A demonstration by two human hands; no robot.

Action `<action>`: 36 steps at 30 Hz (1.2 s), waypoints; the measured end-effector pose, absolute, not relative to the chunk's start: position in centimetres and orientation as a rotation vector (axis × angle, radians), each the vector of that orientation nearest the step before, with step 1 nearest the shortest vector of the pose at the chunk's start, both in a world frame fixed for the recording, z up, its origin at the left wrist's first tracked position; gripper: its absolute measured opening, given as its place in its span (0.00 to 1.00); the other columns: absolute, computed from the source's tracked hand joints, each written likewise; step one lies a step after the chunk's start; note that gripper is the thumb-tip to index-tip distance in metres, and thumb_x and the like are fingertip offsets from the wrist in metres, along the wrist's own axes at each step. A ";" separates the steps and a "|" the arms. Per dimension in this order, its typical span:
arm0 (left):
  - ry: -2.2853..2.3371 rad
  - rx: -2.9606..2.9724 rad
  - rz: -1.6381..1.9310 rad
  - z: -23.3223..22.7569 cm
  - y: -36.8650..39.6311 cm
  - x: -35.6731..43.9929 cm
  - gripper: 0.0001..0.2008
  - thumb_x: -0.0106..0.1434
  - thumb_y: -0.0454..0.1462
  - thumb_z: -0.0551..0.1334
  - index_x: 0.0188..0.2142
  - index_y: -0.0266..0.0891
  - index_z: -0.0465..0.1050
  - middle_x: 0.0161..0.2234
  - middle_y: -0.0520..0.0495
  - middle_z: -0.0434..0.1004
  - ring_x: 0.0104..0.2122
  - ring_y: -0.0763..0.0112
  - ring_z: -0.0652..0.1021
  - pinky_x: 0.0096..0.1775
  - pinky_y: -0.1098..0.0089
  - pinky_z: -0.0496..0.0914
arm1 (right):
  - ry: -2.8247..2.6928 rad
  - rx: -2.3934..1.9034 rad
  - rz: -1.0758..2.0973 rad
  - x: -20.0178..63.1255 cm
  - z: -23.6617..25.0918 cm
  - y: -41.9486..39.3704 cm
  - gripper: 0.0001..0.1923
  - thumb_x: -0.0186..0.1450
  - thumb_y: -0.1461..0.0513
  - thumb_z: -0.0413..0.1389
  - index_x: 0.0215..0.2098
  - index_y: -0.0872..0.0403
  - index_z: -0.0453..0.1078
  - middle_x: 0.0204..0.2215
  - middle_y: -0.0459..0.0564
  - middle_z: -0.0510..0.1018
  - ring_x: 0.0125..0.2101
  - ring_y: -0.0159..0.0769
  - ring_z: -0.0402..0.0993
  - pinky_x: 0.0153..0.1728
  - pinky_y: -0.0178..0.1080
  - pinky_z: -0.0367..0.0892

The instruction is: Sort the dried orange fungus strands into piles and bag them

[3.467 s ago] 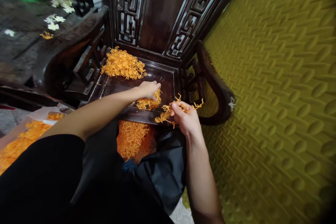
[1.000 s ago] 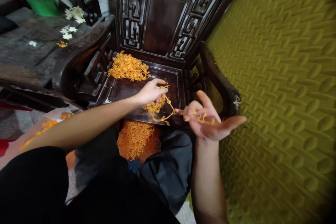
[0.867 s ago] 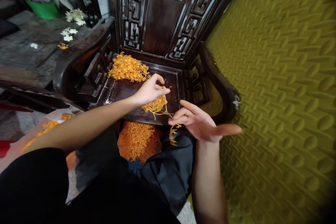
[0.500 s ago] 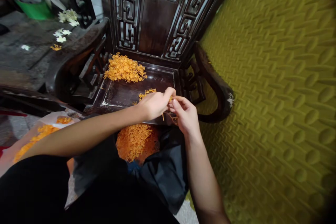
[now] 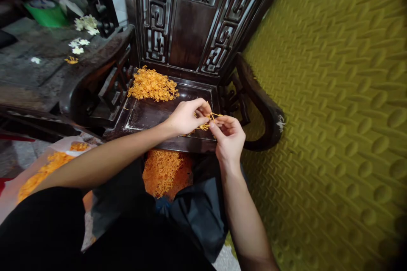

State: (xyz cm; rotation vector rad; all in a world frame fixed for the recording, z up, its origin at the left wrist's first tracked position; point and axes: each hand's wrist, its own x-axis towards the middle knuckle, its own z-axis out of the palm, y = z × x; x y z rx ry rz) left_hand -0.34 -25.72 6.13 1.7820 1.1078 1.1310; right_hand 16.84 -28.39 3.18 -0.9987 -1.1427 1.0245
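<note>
My left hand [image 5: 187, 115] and my right hand [image 5: 231, 135] meet over the front right of a dark wooden chair seat [image 5: 148, 112]. Between their fingertips is a thin orange branching piece [image 5: 214, 114], pinched from both sides; it looks like plastic. A few more orange pieces [image 5: 203, 127] show just under the fingers, partly hidden by my left hand. At the seat's back left lies a pile of similar orange pieces [image 5: 152, 84]. Below the seat's front edge, between my legs, a larger heap of orange pieces [image 5: 163, 173] fills what looks like an orange container, whose rim is mostly covered.
Left of me, a pale plastic bag [image 5: 12, 197] holds more orange pieces. A dark table [image 5: 22, 65] bears a green tape roll [image 5: 46, 12], white flower-shaped pieces [image 5: 76, 45] and an orange one. Chair armrests [image 5: 270, 131] flank the seat; a yellow-green textured surface [image 5: 333, 93] rises at right.
My left hand has turned and shifted slightly right and up, covering the loose pieces on the seat. The orange piece now shows between the fingertips of both hands. My right hand has moved slightly right.
</note>
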 end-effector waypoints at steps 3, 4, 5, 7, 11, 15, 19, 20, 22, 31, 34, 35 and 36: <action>1.179 2.130 1.098 6.4 -25.6 -1.0 0.07 0.65 0.28 0.62 0.42 0.36 0.73 0.41 0.45 0.78 0.40 0.69 0.77 0.45 0.66 0.72 | -1.035 -0.935 1.267 16.6 3.5 -28.3 0.18 0.56 0.61 0.69 0.43 0.50 0.71 0.29 0.41 0.76 0.30 0.30 0.74 0.38 0.36 0.71; 1.188 2.262 1.069 6.5 -25.6 -1.2 0.07 0.67 0.28 0.60 0.43 0.35 0.73 0.42 0.44 0.78 0.42 0.68 0.76 0.46 0.65 0.71 | -1.006 -0.932 1.368 16.5 3.6 -28.3 0.19 0.56 0.59 0.69 0.44 0.50 0.71 0.26 0.40 0.74 0.27 0.30 0.72 0.35 0.36 0.70; 1.190 2.390 1.025 6.5 -25.6 -1.3 0.07 0.69 0.28 0.58 0.44 0.35 0.73 0.43 0.43 0.78 0.44 0.66 0.76 0.48 0.64 0.70 | -0.987 -0.944 1.450 16.4 3.7 -28.2 0.19 0.56 0.56 0.68 0.44 0.51 0.72 0.23 0.39 0.71 0.24 0.30 0.69 0.31 0.36 0.69; 1.185 2.632 0.921 6.5 -25.6 -1.3 0.08 0.72 0.31 0.56 0.44 0.34 0.74 0.43 0.42 0.78 0.45 0.62 0.74 0.48 0.62 0.69 | -0.980 -1.011 1.512 16.2 3.7 -28.2 0.20 0.57 0.51 0.69 0.41 0.52 0.73 0.19 0.37 0.66 0.20 0.28 0.62 0.25 0.35 0.64; 1.126 3.013 0.788 6.4 -25.4 -1.5 0.14 0.76 0.36 0.53 0.41 0.35 0.77 0.40 0.42 0.80 0.42 0.61 0.73 0.43 0.62 0.65 | -1.067 -1.135 1.344 16.6 3.2 -28.2 0.21 0.56 0.47 0.70 0.34 0.54 0.74 0.19 0.38 0.66 0.19 0.26 0.56 0.22 0.33 0.55; 1.071 3.173 0.798 6.3 -25.6 -1.5 0.16 0.77 0.36 0.52 0.37 0.37 0.77 0.37 0.44 0.80 0.39 0.63 0.73 0.40 0.63 0.63 | -1.367 -1.262 1.182 17.7 2.8 -28.3 0.18 0.61 0.49 0.68 0.34 0.55 0.77 0.20 0.41 0.68 0.21 0.27 0.57 0.23 0.34 0.52; 1.125 3.171 0.714 6.3 -25.6 -1.0 0.17 0.76 0.34 0.52 0.37 0.36 0.78 0.36 0.42 0.79 0.40 0.62 0.74 0.40 0.64 0.64 | -1.346 -1.318 1.207 18.5 2.7 -28.3 0.17 0.60 0.50 0.68 0.31 0.56 0.76 0.20 0.42 0.70 0.20 0.27 0.59 0.22 0.33 0.53; 1.193 3.143 0.689 6.2 -25.3 -1.0 0.16 0.76 0.33 0.52 0.38 0.35 0.78 0.36 0.41 0.79 0.41 0.60 0.74 0.40 0.64 0.64 | -1.299 -1.319 1.216 18.7 2.6 -28.3 0.17 0.59 0.50 0.68 0.31 0.56 0.76 0.19 0.42 0.70 0.19 0.27 0.59 0.21 0.33 0.53; 1.460 3.014 0.674 5.6 -24.1 -1.4 0.14 0.74 0.31 0.52 0.41 0.33 0.78 0.38 0.38 0.79 0.43 0.58 0.75 0.40 0.63 0.65 | -1.190 -1.330 1.212 19.2 2.6 -28.2 0.17 0.56 0.51 0.69 0.29 0.55 0.75 0.18 0.41 0.70 0.18 0.26 0.58 0.20 0.33 0.53; 1.623 2.377 0.375 -1.3 -18.2 -2.3 0.11 0.69 0.36 0.61 0.42 0.37 0.84 0.43 0.40 0.82 0.43 0.59 0.79 0.44 0.63 0.70 | -0.837 -1.244 1.227 20.8 3.1 -26.8 0.23 0.47 0.50 0.74 0.30 0.55 0.74 0.16 0.38 0.68 0.15 0.24 0.58 0.16 0.31 0.53; 1.564 2.417 0.430 -0.7 -18.5 -1.3 0.14 0.71 0.40 0.60 0.47 0.40 0.84 0.54 0.39 0.79 0.51 0.56 0.77 0.51 0.60 0.69 | -0.839 -1.239 1.262 20.7 3.0 -26.8 0.25 0.46 0.49 0.75 0.31 0.55 0.74 0.16 0.39 0.69 0.16 0.24 0.59 0.17 0.30 0.55; 1.520 2.419 0.502 0.0 -19.0 -0.9 0.15 0.72 0.42 0.60 0.49 0.40 0.84 0.56 0.39 0.78 0.53 0.55 0.76 0.53 0.59 0.69 | -0.851 -1.239 1.253 20.7 2.9 -26.9 0.25 0.47 0.48 0.75 0.31 0.55 0.73 0.16 0.39 0.69 0.16 0.24 0.59 0.17 0.30 0.55; 1.458 2.392 0.592 0.9 -19.7 -0.5 0.16 0.73 0.43 0.59 0.49 0.40 0.84 0.55 0.40 0.79 0.52 0.56 0.77 0.53 0.59 0.68 | -0.871 -1.243 1.239 20.7 2.8 -26.9 0.25 0.48 0.48 0.74 0.31 0.55 0.73 0.17 0.39 0.69 0.16 0.24 0.59 0.17 0.30 0.55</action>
